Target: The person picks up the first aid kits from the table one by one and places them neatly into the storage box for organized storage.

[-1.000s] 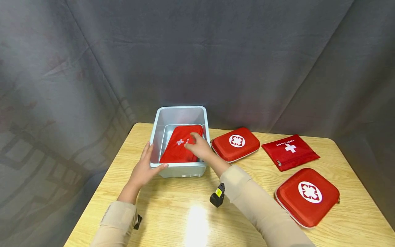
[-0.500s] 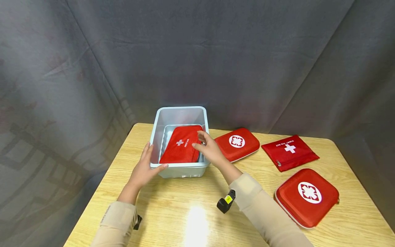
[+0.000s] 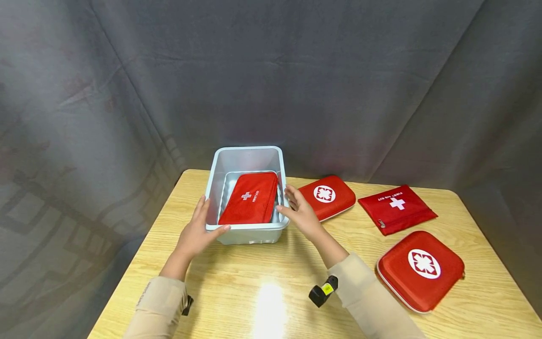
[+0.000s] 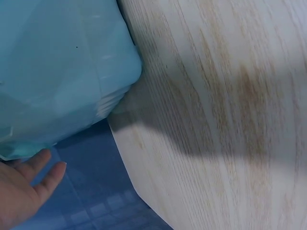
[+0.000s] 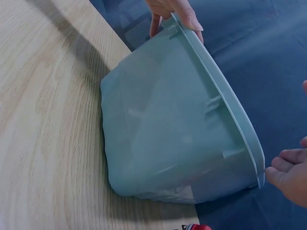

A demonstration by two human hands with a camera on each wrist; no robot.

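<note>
One pale plastic bin (image 3: 250, 236) is what's being handled, and it looks pretty easy: probably light, fairly stiff, maybe a little flex in the walls and a slick feel on those smooth sides. Nothing about it screams fragile. Best place to take hold is likely the turned-out rim (image 3: 247, 148), on opposite sides, since the lip should give fingers something to hook on where bare wall might just let them slide. The red pouch (image 3: 247, 200) lying inside on the bin's floor looks like soft fabric, so it'd weigh little and could slip around if the bin got tipped. As for position, the bin sits upright toward the far side of the worktop (image 3: 228, 282), between the person's two hands. The left grip (image 3: 195, 235) is clamped on the near left corner, thumb along the near edge, fingers along the left side. The right grip (image 3: 304, 214) is up by the right side near the front corner, thumb and fingers apart, not closed on anything. Its thumb tip is right at the edge in the right wrist view, but whether it's really touching is hard to tell. Neither one is on the pouch. Just beyond the right grip there's a red case (image 3: 328, 202) beside the bin.
</note>
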